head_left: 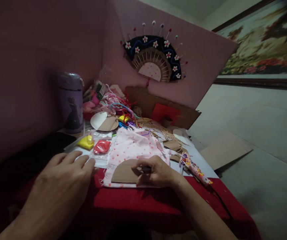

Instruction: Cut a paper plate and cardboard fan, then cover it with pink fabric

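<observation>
A semicircle of brown cardboard [123,171] lies flat on pink cloth with red dots [125,146], straight edge towards me. Over its right end, my right hand [155,171] has its fingers curled round something short and dark that I cannot make out. The thumb and forefinger reach over the cardboard. My left hand [63,180] is held at the front left with fingers stretched out and nothing in it. Beyond its fingertips lie a yellow packet [86,142] and a red packet [101,146], which look like modelling clay.
A lilac flask [70,103] stands at the back left. Behind the cloth are a round disc [108,123], coloured cords [118,103] and thin sticks [158,125]. A flower-patterned strip [195,170] lies right. A decorated fan [153,56] hangs on the pink board. Red cloth [133,200] covers the table.
</observation>
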{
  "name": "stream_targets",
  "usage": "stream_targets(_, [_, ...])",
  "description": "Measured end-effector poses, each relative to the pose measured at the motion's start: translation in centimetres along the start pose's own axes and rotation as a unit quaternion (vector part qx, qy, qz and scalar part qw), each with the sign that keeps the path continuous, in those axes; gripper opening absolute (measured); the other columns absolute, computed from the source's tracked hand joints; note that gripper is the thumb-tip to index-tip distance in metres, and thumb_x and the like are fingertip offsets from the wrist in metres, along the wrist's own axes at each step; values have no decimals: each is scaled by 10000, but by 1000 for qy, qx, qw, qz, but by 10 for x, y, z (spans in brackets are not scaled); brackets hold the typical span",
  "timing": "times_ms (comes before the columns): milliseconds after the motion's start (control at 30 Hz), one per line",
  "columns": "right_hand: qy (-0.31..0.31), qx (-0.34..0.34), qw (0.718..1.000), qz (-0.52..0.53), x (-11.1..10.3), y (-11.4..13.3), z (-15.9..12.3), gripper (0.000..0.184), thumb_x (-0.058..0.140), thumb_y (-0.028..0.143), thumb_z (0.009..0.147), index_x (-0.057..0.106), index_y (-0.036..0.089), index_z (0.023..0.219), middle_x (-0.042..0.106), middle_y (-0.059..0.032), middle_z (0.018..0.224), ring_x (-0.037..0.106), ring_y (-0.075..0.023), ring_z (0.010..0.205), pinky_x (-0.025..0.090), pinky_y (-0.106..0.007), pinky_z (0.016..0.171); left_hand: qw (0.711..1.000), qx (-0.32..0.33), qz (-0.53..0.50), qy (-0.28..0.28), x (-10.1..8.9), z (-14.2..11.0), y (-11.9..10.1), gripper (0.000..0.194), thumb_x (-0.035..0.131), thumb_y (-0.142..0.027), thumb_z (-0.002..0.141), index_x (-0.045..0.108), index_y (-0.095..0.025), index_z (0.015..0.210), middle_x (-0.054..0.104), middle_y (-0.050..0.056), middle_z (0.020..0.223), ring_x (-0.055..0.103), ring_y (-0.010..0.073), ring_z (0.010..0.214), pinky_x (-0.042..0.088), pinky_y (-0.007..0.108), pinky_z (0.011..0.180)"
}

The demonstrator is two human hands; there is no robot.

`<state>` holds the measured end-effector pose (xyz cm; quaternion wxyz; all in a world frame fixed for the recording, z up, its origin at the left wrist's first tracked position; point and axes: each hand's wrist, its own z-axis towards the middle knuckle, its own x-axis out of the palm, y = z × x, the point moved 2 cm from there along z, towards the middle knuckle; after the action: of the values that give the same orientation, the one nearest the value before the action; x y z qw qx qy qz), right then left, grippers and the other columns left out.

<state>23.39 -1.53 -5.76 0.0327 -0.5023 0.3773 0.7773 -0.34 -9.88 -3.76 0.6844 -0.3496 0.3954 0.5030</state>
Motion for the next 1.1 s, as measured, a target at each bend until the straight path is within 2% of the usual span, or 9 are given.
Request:
stream_targets(100, [-2,0,1000,-3,0,-1,0,326,746,379,678,677,151,900,597,17,685,495,-95,593,349,-185,565,993,112,-33,16,2,9,-19,267,451,-98,791,691,-150,896,692,136,975,573,315,992,401,500,899])
stream_targets(233, [-9,1,1000,-8,0,-1,0,324,735,334,679,679,163,949,596,21,673,502,-102,591,355,-193,573,932,289,-190,106,24,18,-48,290,462,-91,816,681,-243,932,691,43,989,586,199,966,437,338,883])
stream_targets(400, [-15,20,999,40,-1,-3,2,329,746,287,656,669,172,954,592,21,713,514,-108,631,364,-205,601,914,269,-281,116,42,38,-55,248,470,-98,861,674,-238,849,670,12,1036,583,149,951,428,258,837])
stream_targets(500, [-69,75,985,137,-4,-8,5,409,757,324,654,622,162,1004,489,59,610,435,-84,548,338,-196,540,915,255,-283,134,49,50,-58,190,490,-163,867,666,-236,857,661,12,955,599,150,866,438,250,762])
stream_targets(600, [-182,117,944,248,-14,-14,7,525,700,518,683,558,162,1042,402,72,608,355,-72,512,297,-188,487,930,234,-233,164,52,57,-62,182,492,-227,861,668,-216,815,604,29,859,594,147,719,435,251,650])
stream_targets(700, [-240,163,871,397,-22,-12,5,563,501,667,770,521,164,1022,421,46,671,310,-62,493,253,-180,446,937,221,-205,178,50,61,-65,193,503,-241,842,672,-207,755,578,39,899,589,131,667,424,251,630])
stream_targets(900, [-254,267,734,570,-26,21,-34,343,539,455,865,531,115,910,410,36,664,315,-41,483,256,-159,427,917,252,-214,223,45,73,-70,163,528,-187,786,684,-200,744,621,44,906,598,144,690,410,249,621])
stream_targets(1000, [-227,307,707,596,-21,40,-67,315,580,412,850,544,117,954,421,30,694,383,-45,523,330,-155,451,916,263,-191,233,48,79,-77,199,509,-194,793,685,-183,701,629,52,823,580,143,633,389,258,576])
stream_targets(1100, [-184,379,726,544,-13,51,-93,394,582,494,820,569,125,955,407,39,684,398,-48,497,379,-168,416,920,280,-170,215,54,81,-85,253,483,-199,814,679,-175,655,605,61,753,537,137,559,361,271,524])
